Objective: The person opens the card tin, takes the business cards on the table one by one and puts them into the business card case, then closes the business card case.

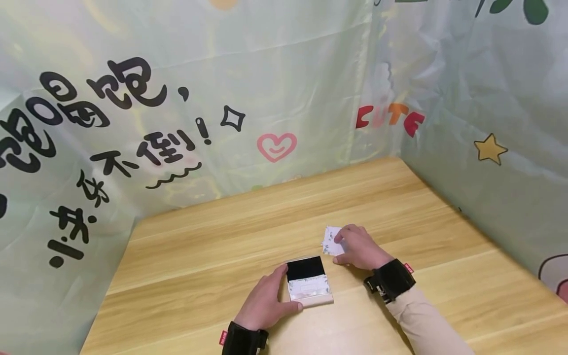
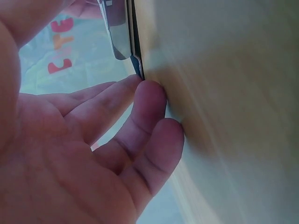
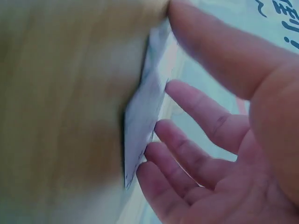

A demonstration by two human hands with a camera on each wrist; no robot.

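A small card case (image 1: pixel 306 265) lies open on the table in the head view, its far half black inside. White floral cards (image 1: pixel 309 287) sit in its near half. My left hand (image 1: pixel 263 301) holds the case by its left side, thumb at the near corner and fingers at the far one. In the left wrist view, the case's shiny metal edge (image 2: pixel 117 35) shows above the bent fingers. Farther right lie loose white cards (image 1: pixel 330 240), overlapping unevenly. Over them my right hand (image 1: pixel 361 248) is spread, fingertips touching the cards and thumb near their edge.
A wooden table (image 1: pixel 213 256) bears everything. Printed cloth walls (image 1: pixel 284 88) stand along its far, left and right sides. Each wrist wears a black strapped device (image 1: pixel 392 280).
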